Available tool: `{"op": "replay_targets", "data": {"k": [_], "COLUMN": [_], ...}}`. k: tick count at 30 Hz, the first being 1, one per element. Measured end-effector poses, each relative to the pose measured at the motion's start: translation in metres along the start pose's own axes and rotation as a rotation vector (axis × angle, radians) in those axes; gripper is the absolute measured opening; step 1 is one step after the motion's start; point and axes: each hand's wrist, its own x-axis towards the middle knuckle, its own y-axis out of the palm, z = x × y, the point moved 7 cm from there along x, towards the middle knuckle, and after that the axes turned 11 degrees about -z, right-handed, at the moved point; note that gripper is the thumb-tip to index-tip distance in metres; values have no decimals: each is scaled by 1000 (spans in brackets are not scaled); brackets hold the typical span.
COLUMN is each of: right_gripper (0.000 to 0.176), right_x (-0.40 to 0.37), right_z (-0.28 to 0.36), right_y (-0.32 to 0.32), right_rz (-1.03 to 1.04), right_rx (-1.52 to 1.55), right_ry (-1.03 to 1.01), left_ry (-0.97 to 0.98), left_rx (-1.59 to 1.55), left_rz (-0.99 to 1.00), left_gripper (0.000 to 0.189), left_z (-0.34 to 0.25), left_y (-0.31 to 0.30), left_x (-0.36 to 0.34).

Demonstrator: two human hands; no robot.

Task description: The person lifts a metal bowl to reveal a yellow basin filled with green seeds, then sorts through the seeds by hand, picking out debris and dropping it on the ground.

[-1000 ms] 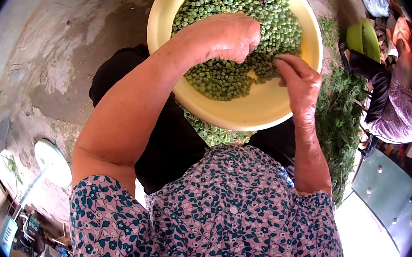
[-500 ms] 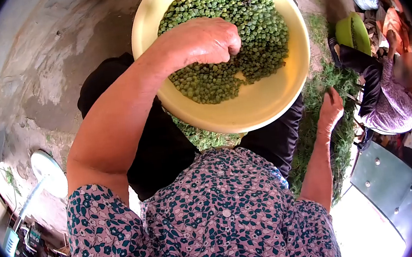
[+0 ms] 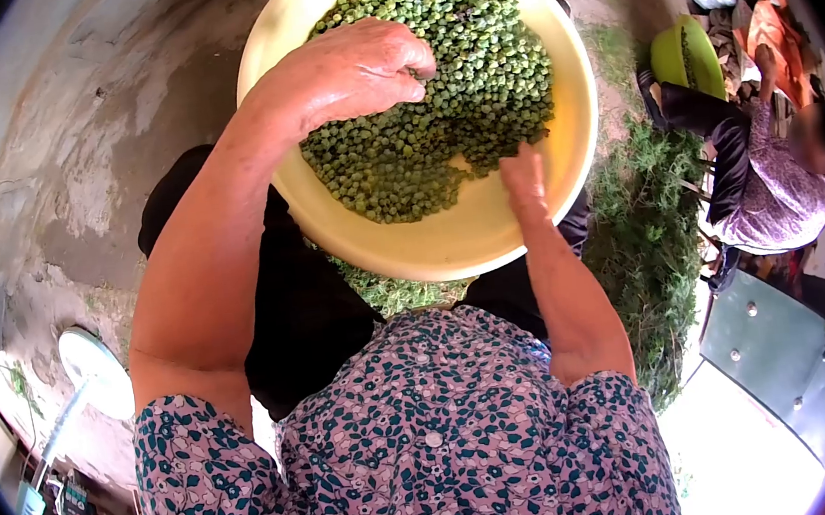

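A wide pale-yellow basin [image 3: 407,248] rests over my lap, holding a thick layer of small round green pods [image 3: 470,40]. Over the left part of the pods is my left hand [image 3: 362,67], its fingers curled and pressed together; what they hold, if anything, is hidden. My right hand [image 3: 525,180] reaches over the near right side of the basin, at the edge of the pods. Its fingers point down and look closed, and nothing in them can be made out. A bare patch of basin floor shows between the pods and my right hand.
Leafy green plants [image 3: 646,233] lie heaped on the ground to my right. Beyond them another person [image 3: 776,179] sits near a lime-green tub [image 3: 693,57]. A standing fan [image 3: 93,372] is at the left, and a grey-green metal panel [image 3: 779,350] at the lower right.
My right hand has moved from above the plants, leftward and over the basin to the pods. The left hand has shifted a little up and left, and the basin appears slightly farther left.
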Motion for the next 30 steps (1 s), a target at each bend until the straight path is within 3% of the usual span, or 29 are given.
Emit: {"op": "replay_targets", "data": {"k": [2, 5, 7, 8, 10, 13, 17, 19, 20, 22, 24, 26, 30], "right_gripper": [41, 54, 65, 65, 68, 62, 62, 54, 54, 46, 41, 36, 30], "right_x": [-17, -26, -35, -38, -55, -84, -129, -158, -165, -179, -174, -144, -73], "right_z": [27, 30, 33, 34, 43, 61, 84, 100, 97, 118, 121, 112, 72], "right_y": [1, 14, 31, 34, 58, 59, 32, 26, 27, 9, -1, -4, -19], "right_rz": [-62, -2, 203, 203, 499, 661, 640, 795, 796, 685, 694, 665, 132], "right_rx": [-74, -125, -259, -259, -309, -168, -174, 86, 87, 202, 184, 187, 157], "right_ry": [-17, 135, 95, 94, -41, -116, -341, -517, -518, -788, -776, -529, -212], "left_ry": [29, 32, 33, 26, 17, 54, 33, 53, 55, 56, 59, 39, 33], "left_rx": [-9, -17, -18, -3, 12, 20, 48, 60, 51, 40, 37, 30, 37], "left_rz": [-28, -25, -29, -15, -2, -42, -2, 0, 1, 5, -20, -16, -33], "left_gripper": [28, 27, 27, 27, 27, 27, 28, 28, 28, 28, 28, 28, 28], "left_z": [0, 0, -2, -3, -1, 0, -3, -3, -2, -1, 1, 1, 2], "left_y": [1, 2, 0, -1, 0, 1, -1, -1, -2, 0, -1, -1, -2], "left_x": [1, 1, 3, 3, 3, 2, 3, 2, 1, 0, -1, 0, -1]}}
